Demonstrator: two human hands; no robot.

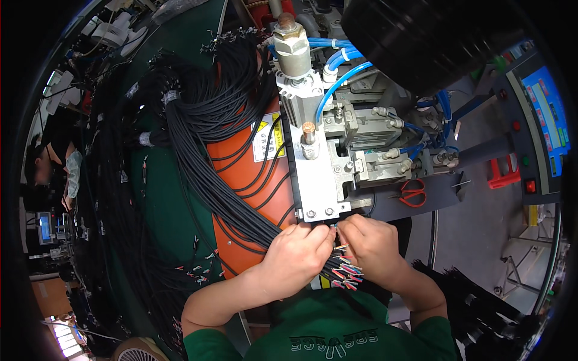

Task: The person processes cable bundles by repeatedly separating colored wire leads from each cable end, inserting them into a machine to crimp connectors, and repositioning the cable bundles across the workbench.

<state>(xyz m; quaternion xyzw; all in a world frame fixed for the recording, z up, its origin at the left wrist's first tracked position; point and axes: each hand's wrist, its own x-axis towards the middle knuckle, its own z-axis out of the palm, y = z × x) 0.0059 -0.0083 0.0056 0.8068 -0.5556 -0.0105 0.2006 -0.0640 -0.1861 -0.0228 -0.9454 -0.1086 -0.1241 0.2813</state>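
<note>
My left hand (299, 256) is closed in a pinch at the front lower edge of a silver pneumatic machine (316, 177). Fingertip to fingertip with it, my right hand (370, 246) is pinched too. A small pale wire end shows between them; the fingers mostly hide what they hold. Under my left hand runs a thick bundle of black cables (220, 186). Its stripped ends, with red, white and blue wires (346, 275), fan out just below my hands, close to my right wrist.
An orange plate (241, 183) lies under the cables, on a green table (158, 204) with more black cables. Red-handled scissors (412, 194) rest on a grey shelf right of the machine. A control panel with a screen (546, 117) stands at far right. Another person's sleeved arm (72, 174) shows at far left.
</note>
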